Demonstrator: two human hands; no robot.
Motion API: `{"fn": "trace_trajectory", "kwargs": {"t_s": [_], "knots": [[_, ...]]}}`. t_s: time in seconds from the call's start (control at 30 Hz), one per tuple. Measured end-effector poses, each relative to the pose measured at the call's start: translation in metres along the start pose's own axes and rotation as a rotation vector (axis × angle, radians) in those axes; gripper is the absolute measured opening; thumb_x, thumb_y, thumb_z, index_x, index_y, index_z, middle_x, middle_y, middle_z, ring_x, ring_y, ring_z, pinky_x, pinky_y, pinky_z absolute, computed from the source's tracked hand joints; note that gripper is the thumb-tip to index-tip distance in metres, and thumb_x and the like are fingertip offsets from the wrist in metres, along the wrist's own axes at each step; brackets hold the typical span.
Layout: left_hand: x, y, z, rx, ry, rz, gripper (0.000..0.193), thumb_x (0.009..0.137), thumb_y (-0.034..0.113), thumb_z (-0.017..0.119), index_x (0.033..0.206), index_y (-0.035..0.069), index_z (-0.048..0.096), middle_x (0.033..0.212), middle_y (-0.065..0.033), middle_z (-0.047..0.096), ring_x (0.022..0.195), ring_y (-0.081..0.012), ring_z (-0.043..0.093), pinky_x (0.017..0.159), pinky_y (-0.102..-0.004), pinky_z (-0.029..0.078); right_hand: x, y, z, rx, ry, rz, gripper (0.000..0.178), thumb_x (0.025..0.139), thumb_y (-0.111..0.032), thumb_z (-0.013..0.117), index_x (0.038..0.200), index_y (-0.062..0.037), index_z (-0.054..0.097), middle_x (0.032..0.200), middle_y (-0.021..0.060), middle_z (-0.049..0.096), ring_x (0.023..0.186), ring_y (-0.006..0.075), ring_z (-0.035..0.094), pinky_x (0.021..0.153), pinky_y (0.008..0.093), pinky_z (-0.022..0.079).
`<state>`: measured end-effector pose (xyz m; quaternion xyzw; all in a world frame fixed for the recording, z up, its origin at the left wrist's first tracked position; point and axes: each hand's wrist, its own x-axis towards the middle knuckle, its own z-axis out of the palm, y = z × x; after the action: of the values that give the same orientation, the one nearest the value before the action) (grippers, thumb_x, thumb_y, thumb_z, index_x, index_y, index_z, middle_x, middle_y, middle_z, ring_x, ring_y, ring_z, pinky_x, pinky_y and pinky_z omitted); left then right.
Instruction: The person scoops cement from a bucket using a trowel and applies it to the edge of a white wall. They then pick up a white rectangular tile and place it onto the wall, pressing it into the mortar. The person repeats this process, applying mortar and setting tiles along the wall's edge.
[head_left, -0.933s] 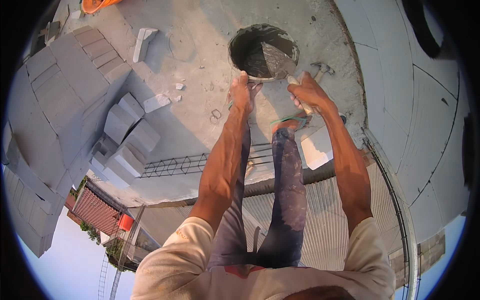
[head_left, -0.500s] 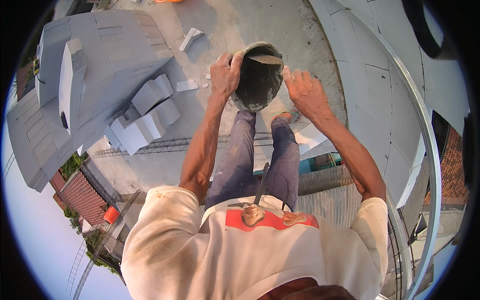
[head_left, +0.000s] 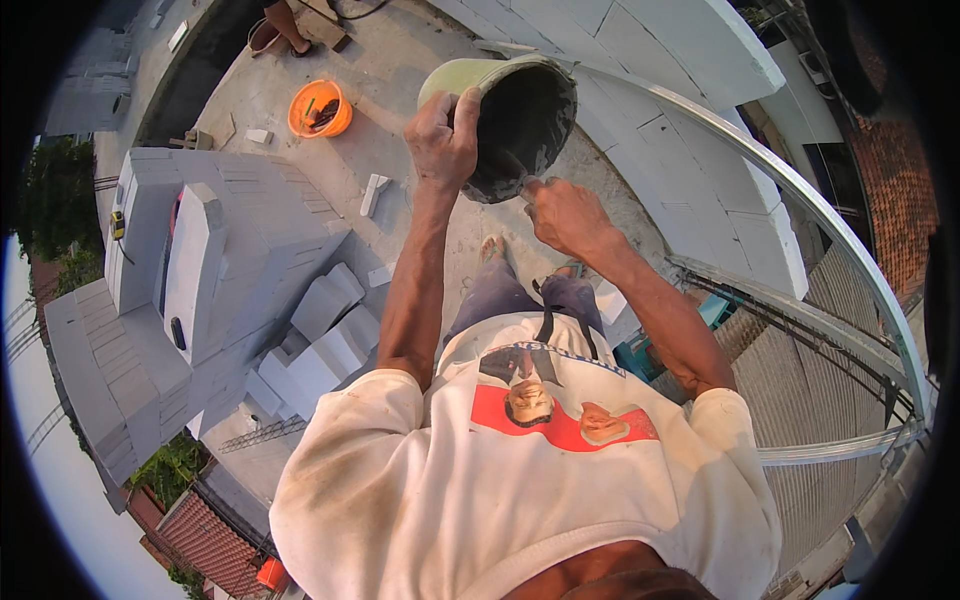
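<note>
Green bucket [head_left: 500, 115] tilts between both hands: left hand [head_left: 443, 135] grips its rim, right hand [head_left: 565, 213] clenched at its lower edge.

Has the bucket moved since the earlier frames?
Yes. The bucket has come up off the concrete floor, where it stood by the feet; now both hands hold it raised and tilted, left hand on the rim.

Both arms are raised and extended forward from the shoulders, elbows slightly bent, forearms bare below short white sleeves. The left hand [head_left: 443, 135] is clenched, fingers curled over and thumb pressed forward, knuckles up. The right hand [head_left: 562, 212] sits lower, closed in a loose fist, wrist bent inward, fingertips hidden.
</note>
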<state>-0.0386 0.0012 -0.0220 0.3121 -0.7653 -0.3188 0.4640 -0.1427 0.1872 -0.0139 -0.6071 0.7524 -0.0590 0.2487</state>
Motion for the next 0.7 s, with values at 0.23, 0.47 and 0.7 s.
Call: {"fn": "trace_trajectory", "kwargs": {"t_s": [0.23,0.47,0.7], "knots": [[0.021,0.042,-0.017,-0.155,-0.104,0.150,0.033,0.097,0.022,0.074,0.073,0.000,0.064,0.064,-0.0114,0.060,0.054,-0.0203,0.054,0.054,-0.0358,0.043,-0.042,0.001,-0.041,-0.214,0.421,0.411,0.033,0.092,-0.009,0.062,0.122,0.0046,0.059,0.101,0.0280,0.067,0.087,0.0444,0.074,0.073,0.0547,0.061],[0.031,0.083,0.002,-0.502,-0.212,0.347,0.030,0.095,0.015,0.072,0.072,-0.002,0.062,0.068,-0.0035,0.056,0.063,-0.0113,0.047,0.058,-0.0288,0.038,-0.074,0.004,-0.024,0.181,0.425,0.481,0.035,0.096,-0.015,0.062,0.126,0.0025,0.061,0.096,0.0311,0.070,0.090,0.0470,0.073,0.079,0.0550,0.059],[0.028,0.105,0.017,-0.680,-0.301,0.229,0.030,0.093,0.015,0.069,0.070,-0.002,0.060,0.070,-0.0009,0.054,0.065,-0.0090,0.044,0.061,-0.0267,0.036,-0.122,-0.039,-0.047,1.033,0.259,0.567,0.032,0.103,-0.027,0.063,0.120,-0.0013,0.066,0.073,0.0101,0.062,0.055,0.0217,0.063,0.051,0.0390,0.053]]}}
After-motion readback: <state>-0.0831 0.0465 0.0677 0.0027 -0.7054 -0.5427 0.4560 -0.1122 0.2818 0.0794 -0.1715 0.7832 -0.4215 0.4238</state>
